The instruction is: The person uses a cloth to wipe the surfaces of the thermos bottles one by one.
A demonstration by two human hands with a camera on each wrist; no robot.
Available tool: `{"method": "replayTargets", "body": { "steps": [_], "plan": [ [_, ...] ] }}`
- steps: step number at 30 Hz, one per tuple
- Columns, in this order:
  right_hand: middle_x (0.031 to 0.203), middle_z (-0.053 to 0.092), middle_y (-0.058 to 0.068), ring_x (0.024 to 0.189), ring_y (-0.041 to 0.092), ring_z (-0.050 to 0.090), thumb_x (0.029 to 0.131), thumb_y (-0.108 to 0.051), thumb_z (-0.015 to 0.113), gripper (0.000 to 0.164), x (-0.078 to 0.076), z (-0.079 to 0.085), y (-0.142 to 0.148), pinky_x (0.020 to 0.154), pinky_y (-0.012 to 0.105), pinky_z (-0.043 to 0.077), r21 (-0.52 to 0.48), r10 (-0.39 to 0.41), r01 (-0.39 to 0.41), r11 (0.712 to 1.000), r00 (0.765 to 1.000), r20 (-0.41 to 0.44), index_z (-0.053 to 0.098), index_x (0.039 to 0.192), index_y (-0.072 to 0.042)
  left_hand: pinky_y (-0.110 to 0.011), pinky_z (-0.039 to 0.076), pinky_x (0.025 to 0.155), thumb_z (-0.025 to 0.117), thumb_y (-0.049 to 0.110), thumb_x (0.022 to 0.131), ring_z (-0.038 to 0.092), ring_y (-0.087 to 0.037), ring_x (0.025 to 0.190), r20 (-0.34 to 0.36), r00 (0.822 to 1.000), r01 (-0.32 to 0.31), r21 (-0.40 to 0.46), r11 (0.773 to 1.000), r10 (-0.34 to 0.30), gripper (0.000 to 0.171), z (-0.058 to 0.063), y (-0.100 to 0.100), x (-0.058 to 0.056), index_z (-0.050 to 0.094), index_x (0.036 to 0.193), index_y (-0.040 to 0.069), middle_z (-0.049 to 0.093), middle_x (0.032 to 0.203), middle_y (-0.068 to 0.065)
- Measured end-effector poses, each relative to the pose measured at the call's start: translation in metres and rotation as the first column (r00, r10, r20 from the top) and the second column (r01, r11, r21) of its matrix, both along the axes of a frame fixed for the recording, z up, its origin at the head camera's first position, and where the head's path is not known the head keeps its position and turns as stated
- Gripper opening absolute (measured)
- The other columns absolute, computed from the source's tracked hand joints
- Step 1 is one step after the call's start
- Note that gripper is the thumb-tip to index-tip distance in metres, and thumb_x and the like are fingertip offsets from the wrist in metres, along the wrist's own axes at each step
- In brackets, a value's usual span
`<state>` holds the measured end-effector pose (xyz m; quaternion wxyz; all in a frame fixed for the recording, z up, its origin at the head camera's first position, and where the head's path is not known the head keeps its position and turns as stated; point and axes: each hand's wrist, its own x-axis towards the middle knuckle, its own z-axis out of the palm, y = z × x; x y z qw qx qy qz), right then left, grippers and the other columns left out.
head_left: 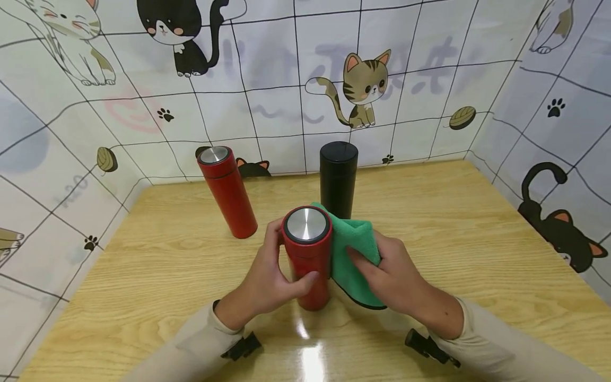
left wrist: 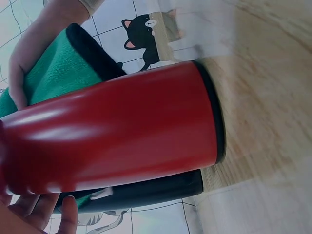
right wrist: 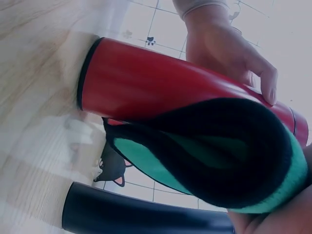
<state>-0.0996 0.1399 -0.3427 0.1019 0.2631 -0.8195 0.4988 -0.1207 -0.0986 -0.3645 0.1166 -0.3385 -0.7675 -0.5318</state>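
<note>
A red thermos flask (head_left: 312, 265) with a shiny steel lid top stands at the middle of the table. My left hand (head_left: 272, 281) grips it from the left, thumb across its front and fingers behind. On its other side, my right hand (head_left: 396, 270) holds a folded green cloth (head_left: 355, 249) with dark edging, pinched between thumb and fingers. The cloth lies against the flask's right side, as the right wrist view also shows its folded loop (right wrist: 234, 151). In the left wrist view the flask's dark base (left wrist: 214, 112) is at the wood surface.
A second red flask (head_left: 229, 196) stands at the back left. Behind the cloth is a black flask (head_left: 338, 178), its lower part partly covered. The wooden table (head_left: 157, 265) meets walls with a cat-patterned covering (head_left: 267, 116) at the back and sides.
</note>
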Motion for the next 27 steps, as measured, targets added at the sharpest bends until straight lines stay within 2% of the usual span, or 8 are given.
{"method": "replayTargets", "body": {
  "steps": [6,11,14,20,24,27],
  "plan": [
    [0.127,0.069,0.013,0.109,0.024,0.071,0.099,-0.009,0.058,0.037,-0.0023,0.0,-0.0012,0.088,0.037,0.06,0.026,0.038,-0.039,0.999,0.998,0.047,0.055,0.136,-0.001,-0.039,0.049,0.103,0.074,0.022,0.08,0.053,-0.018,0.123,-0.02,1.0,-0.002,-0.028,1.0,0.002,0.078,-0.0007,-0.0007,0.0,0.033,0.145,0.015,0.054,0.136,0.0],
    [0.126,0.069,0.015,0.107,0.026,0.071,0.1,-0.006,0.055,0.035,0.0009,0.001,0.0003,0.085,0.036,0.061,-0.054,0.029,-0.027,0.998,0.999,0.039,0.056,0.134,0.0,-0.043,0.045,0.11,0.069,0.026,0.082,0.049,-0.018,0.131,-0.029,0.998,0.05,-0.04,0.998,-0.052,0.075,0.0017,0.0008,-0.0005,0.034,0.148,0.019,0.052,0.14,0.0],
    [0.124,0.07,0.014,0.105,0.023,0.072,0.102,-0.009,0.053,0.033,0.0017,0.0017,0.0009,0.084,0.033,0.061,-0.052,0.043,-0.039,0.998,0.997,0.068,0.056,0.133,-0.001,-0.043,0.044,0.111,0.074,0.027,0.082,0.045,-0.018,0.134,-0.012,0.998,0.057,-0.057,0.997,-0.058,0.078,0.0042,0.0025,0.0002,0.034,0.149,0.022,0.05,0.141,0.002],
    [0.12,0.071,0.011,0.101,0.018,0.073,0.104,-0.015,0.051,0.031,0.0015,0.0018,0.0002,0.083,0.031,0.061,0.016,0.063,-0.065,0.998,0.992,0.11,0.057,0.131,-0.002,-0.04,0.05,0.104,0.084,0.023,0.076,0.048,-0.015,0.127,-0.007,1.0,-0.01,-0.085,0.996,0.01,0.082,0.0057,0.0022,0.0017,0.04,0.145,0.02,0.054,0.135,0.003],
    [0.124,0.069,0.013,0.105,0.023,0.072,0.103,-0.011,0.051,0.033,0.0031,0.0025,0.0014,0.084,0.034,0.061,-0.023,0.06,-0.059,0.998,0.995,0.078,0.055,0.134,-0.001,-0.039,0.051,0.103,0.082,0.019,0.076,0.05,-0.017,0.128,-0.018,1.0,0.014,-0.066,0.998,-0.015,0.085,0.0044,0.0011,0.0017,0.035,0.147,0.018,0.054,0.137,0.0],
    [0.125,0.069,0.012,0.105,0.022,0.072,0.103,-0.011,0.051,0.033,0.0031,0.0031,0.0017,0.085,0.032,0.061,-0.034,0.075,-0.072,0.997,0.993,0.087,0.054,0.134,-0.001,-0.038,0.05,0.102,0.082,0.019,0.077,0.051,-0.02,0.126,-0.046,0.998,0.039,-0.032,0.999,-0.04,0.089,0.0036,0.0005,0.002,0.029,0.148,0.014,0.053,0.138,-0.004]
  ]
}}
